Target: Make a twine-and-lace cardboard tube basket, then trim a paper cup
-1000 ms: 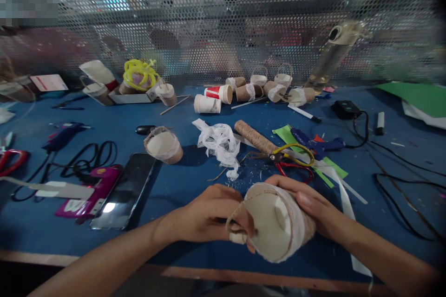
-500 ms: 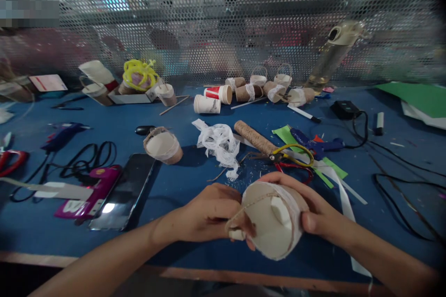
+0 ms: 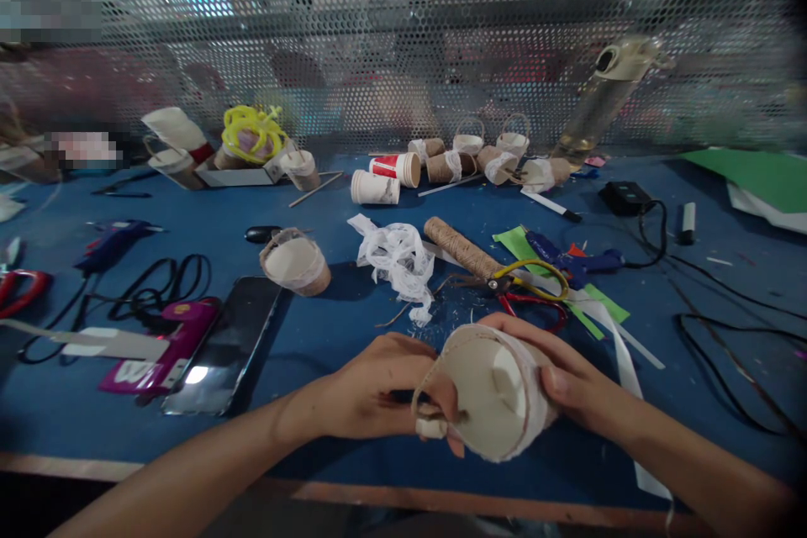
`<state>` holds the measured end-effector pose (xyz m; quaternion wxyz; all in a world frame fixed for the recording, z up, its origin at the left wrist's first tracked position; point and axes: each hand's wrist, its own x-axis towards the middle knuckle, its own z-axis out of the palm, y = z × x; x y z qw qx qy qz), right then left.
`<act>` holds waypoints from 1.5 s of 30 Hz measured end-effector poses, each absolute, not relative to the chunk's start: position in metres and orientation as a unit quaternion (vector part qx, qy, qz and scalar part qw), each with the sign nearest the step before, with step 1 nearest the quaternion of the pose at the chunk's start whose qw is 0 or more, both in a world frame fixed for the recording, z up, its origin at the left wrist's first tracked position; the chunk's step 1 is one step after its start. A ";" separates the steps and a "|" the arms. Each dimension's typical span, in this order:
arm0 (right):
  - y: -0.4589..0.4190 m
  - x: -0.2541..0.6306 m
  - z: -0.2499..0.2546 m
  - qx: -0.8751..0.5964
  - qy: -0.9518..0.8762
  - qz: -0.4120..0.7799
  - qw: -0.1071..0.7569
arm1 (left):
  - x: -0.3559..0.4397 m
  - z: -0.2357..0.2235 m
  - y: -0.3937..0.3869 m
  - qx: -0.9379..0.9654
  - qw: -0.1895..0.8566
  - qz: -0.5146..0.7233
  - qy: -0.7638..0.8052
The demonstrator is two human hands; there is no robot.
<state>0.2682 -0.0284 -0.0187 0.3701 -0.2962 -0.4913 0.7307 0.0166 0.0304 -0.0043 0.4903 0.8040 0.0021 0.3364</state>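
No text, brand, number or sign can be read with certainty. Printed areas are carried by the following items. A red printed area is borne by the red-and-white paper cup [image 3: 403,168], its lettering too small to be resolved. Greyish print is shown on the white paper cup [image 3: 371,188] lying just beside it, likewise illegible. Pale patches, possibly lettering, are seen on the magenta device [image 3: 189,321], where a yellowish oval mark is also present near the upper end; no characters can be made out in either.
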 end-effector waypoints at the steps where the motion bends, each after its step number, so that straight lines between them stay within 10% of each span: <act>1: -0.029 0.268 -0.018 -0.294 -0.491 0.733 0.368 | 0.017 -0.004 0.030 0.806 0.487 0.336 -0.001; 18: -0.027 0.264 -0.009 -0.292 -0.483 0.743 0.359 | 0.018 -0.003 0.030 0.801 0.504 0.323 -0.013; 31: -0.028 0.264 -0.015 -0.270 -0.462 0.737 0.413 | 0.013 0.000 0.016 0.595 0.735 0.306 0.114; 45: -0.024 0.258 -0.011 -0.303 -0.627 0.575 0.430 | 0.013 -0.003 0.031 0.770 0.497 0.364 0.163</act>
